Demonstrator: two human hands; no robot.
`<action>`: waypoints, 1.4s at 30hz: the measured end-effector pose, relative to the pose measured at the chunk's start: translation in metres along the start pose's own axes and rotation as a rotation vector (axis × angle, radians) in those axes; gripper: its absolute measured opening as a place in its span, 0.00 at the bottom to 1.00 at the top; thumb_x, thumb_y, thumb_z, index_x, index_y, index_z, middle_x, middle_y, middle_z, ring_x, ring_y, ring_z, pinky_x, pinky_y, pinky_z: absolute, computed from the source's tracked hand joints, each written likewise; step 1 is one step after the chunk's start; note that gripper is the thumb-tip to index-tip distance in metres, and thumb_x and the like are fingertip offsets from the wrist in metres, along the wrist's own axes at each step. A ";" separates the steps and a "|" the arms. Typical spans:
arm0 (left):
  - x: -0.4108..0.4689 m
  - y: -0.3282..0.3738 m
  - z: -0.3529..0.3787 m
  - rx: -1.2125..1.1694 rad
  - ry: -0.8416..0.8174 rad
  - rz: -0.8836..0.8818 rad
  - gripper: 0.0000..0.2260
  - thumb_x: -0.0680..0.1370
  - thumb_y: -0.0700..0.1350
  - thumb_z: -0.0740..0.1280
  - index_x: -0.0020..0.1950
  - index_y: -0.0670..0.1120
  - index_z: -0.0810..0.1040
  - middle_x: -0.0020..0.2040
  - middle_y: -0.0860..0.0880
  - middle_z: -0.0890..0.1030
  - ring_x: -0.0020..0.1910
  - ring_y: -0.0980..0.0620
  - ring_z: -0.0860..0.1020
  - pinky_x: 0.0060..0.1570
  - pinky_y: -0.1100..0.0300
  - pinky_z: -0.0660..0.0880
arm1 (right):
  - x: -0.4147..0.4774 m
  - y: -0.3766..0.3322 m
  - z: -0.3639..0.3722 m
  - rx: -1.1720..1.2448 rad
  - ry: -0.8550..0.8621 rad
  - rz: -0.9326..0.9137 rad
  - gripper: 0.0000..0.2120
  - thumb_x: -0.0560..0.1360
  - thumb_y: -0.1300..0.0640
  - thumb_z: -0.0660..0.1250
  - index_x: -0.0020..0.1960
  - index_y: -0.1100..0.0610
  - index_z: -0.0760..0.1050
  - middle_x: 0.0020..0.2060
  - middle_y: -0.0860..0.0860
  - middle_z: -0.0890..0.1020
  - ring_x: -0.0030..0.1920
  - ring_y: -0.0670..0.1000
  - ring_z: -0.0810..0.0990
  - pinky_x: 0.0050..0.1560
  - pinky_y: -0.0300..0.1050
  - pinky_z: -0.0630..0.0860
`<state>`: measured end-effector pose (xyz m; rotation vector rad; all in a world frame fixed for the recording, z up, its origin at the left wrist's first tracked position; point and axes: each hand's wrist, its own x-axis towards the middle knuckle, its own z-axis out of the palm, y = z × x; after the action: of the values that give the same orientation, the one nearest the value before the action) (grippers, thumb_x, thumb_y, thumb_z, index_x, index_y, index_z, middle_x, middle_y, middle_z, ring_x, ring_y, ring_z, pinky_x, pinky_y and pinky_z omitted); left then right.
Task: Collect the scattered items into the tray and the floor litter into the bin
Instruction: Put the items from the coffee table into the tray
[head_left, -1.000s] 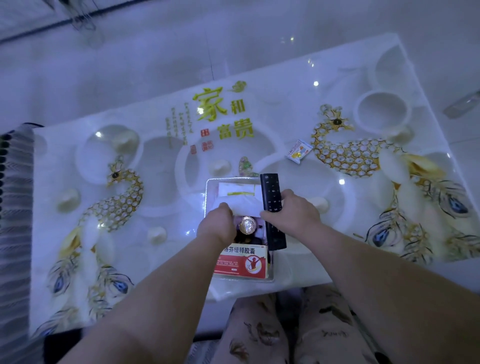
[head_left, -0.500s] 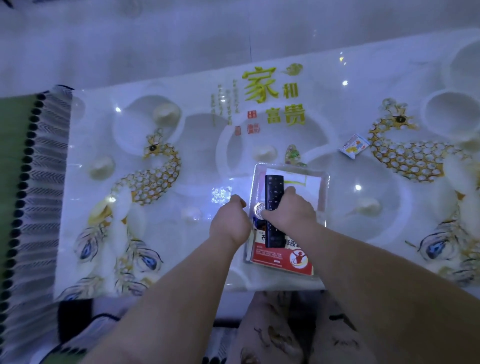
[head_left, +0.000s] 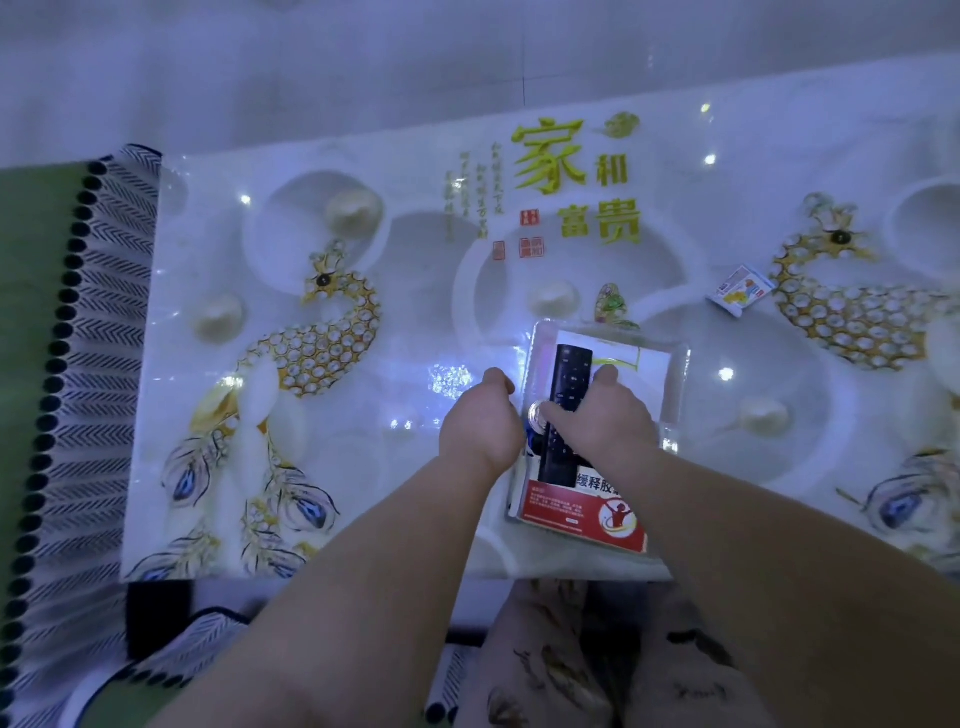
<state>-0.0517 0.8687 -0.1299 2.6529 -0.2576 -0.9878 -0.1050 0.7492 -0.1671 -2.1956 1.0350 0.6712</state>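
the right hand's (head_left: 605, 423) fingers (head_left: 607, 378) were curled round a black remote (head_left: 569, 382), thumb on one long edge and the rest on the other, holding it lengthwise over the tray (head_left: 681, 374). the remote's near end lay across a red and white box (head_left: 574, 514) that filled the tray's near end. a round metal thing (head_left: 536, 415), maybe a lid, sat just beside the remote's left edge, touching those fingers. a white paper (head_left: 647, 364) lay flat in the tray's far end.

the left hand's (head_left: 480, 423) fingers (head_left: 498, 379) were curled into a loose fist just outside the tray's left rim; i could not tell whether they gripped the rim or held nothing.

the tray rested near the front edge of the tabletop (head_left: 363, 249), which was printed with peacocks and gold characters. a small packet (head_left: 740, 291) lay on the tabletop, well apart from the tray, off to its far right. a fringed rug (head_left: 57, 322) lay on the floor past the tabletop's left end.
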 end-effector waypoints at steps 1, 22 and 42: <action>0.001 0.005 0.000 0.001 -0.008 -0.001 0.15 0.78 0.38 0.56 0.64 0.44 0.68 0.54 0.44 0.79 0.45 0.45 0.73 0.43 0.58 0.68 | 0.001 0.004 -0.004 0.010 0.009 -0.005 0.25 0.73 0.41 0.65 0.59 0.59 0.64 0.44 0.54 0.77 0.50 0.59 0.79 0.42 0.47 0.72; 0.072 0.209 0.082 0.082 -0.025 0.165 0.13 0.78 0.43 0.59 0.62 0.46 0.73 0.61 0.44 0.78 0.62 0.43 0.74 0.56 0.55 0.71 | 0.073 0.157 -0.136 0.132 0.197 0.054 0.10 0.78 0.55 0.58 0.53 0.49 0.77 0.51 0.53 0.82 0.53 0.59 0.79 0.45 0.44 0.70; 0.158 0.273 0.167 0.327 0.148 0.024 0.15 0.78 0.46 0.63 0.63 0.43 0.70 0.62 0.42 0.70 0.61 0.41 0.73 0.53 0.50 0.73 | 0.138 0.242 -0.128 0.247 0.113 -0.025 0.06 0.77 0.55 0.61 0.47 0.48 0.77 0.45 0.47 0.83 0.47 0.52 0.80 0.44 0.43 0.74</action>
<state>-0.0605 0.5346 -0.2543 2.9910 -0.4498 -0.7934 -0.1984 0.4682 -0.2463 -2.0450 1.0830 0.3883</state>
